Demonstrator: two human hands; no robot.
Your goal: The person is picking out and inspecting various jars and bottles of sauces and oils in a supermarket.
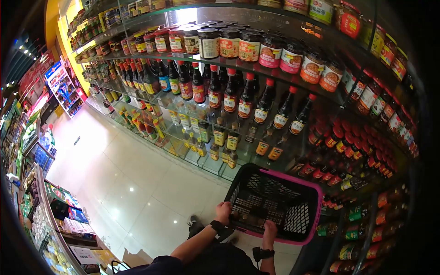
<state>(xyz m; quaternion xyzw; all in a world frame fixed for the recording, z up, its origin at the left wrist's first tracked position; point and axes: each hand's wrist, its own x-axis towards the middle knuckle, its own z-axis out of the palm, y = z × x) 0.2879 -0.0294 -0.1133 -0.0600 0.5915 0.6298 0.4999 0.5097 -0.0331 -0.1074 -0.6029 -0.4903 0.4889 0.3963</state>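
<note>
A black shopping basket (319, 213) with a pink rim hangs in front of me, tilted beside the lower shelves. Its slatted floor and perforated walls show through the open top. My left hand (223, 212) is closed around the basket's near left edge. At the near side, closer to the middle, my right hand (269, 230) grips the basket's edge, its fingers partly hidden. Dark bands with small devices sit on both wrists. Dark sauce bottles (261, 107) with red caps stand on the glass shelf beyond the basket.
Glass shelves (293, 75) curve around ahead and right, holding jars (247, 46), small bottles (219, 137) and large bottles (353, 231). Pale floor tiles (142, 192) run left toward a blue display stand (64, 91). Boxes (78, 227) and a produce counter (39, 206) line the left side.
</note>
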